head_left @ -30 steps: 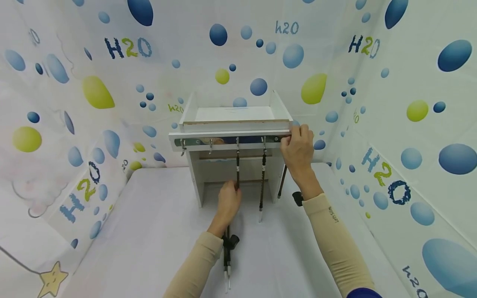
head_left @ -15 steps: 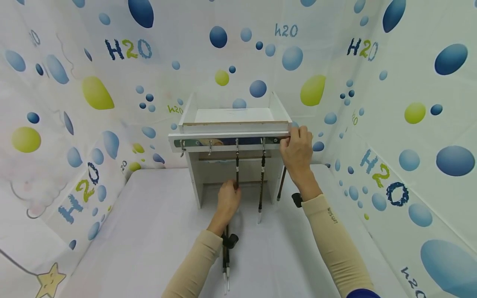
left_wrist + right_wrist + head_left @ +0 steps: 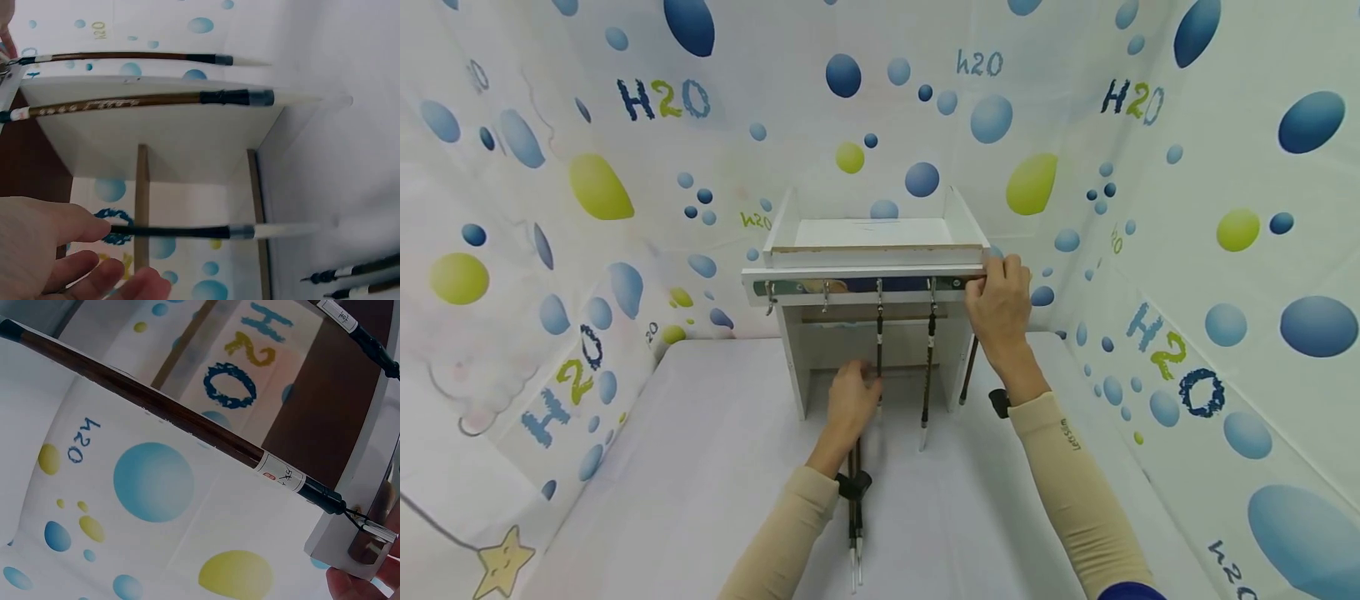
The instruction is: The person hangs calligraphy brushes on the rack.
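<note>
A white shelf unit (image 3: 865, 273) carries a front rail with several metal hooks (image 3: 826, 296). From one hook hangs a writing brush (image 3: 880, 333), tip down. My left hand (image 3: 852, 396) is beside its lower part, fingers spread; in the left wrist view the thumb overlaps the brush's dark handle (image 3: 181, 232). A second brush (image 3: 928, 367) hangs to its right, and a third (image 3: 968, 371) hangs by the right end. My right hand (image 3: 1000, 300) grips the right end of the rail, fingertips (image 3: 350, 584) at its corner in the right wrist view.
Two more brushes (image 3: 854, 533) lie on the white tabletop (image 3: 715, 467) by the left wrist strap. An open tray (image 3: 872, 233) forms the top of the unit. Bubble-patterned sheets (image 3: 730, 108) hang behind and at both sides.
My left hand has loosened from the brush and shifted slightly left, its fingers spreading; the brush stays hanging. My right hand stays on the rail's end.
</note>
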A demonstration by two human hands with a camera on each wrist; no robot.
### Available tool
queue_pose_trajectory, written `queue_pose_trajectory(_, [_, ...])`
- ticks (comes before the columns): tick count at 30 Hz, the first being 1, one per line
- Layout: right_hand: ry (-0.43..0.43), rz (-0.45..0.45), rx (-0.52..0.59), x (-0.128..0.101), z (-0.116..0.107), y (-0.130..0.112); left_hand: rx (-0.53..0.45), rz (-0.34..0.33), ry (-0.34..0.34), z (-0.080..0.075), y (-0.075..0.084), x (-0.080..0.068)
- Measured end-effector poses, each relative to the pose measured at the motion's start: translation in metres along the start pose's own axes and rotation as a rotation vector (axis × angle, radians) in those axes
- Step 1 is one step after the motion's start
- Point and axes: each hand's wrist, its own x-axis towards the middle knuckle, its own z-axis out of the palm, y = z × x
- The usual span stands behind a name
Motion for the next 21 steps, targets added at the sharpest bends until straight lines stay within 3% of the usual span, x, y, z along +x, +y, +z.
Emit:
queue_pose_trajectory(5, [0.020, -0.002, 0.001, -0.001, 0.001, 0.000, 0.053, -0.085, -0.009, -0.018, -0.003, -0.007])
queue_pose_trajectory(8, [0.025, -0.003, -0.001, 0.000, 0.001, 0.000, 0.067, -0.097, 0.002, -0.025, -0.010, -0.012])
queue_pose_trajectory(13, [-0.006, 0.005, 0.008, 0.000, 0.001, 0.001, 0.029, -0.110, 0.017, -0.028, -0.025, -0.029])
queue_pose_trajectory(21, [-0.018, -0.004, -0.002, 0.001, 0.002, 0.002, 0.020, -0.134, -0.014, -0.026, -0.044, -0.063])
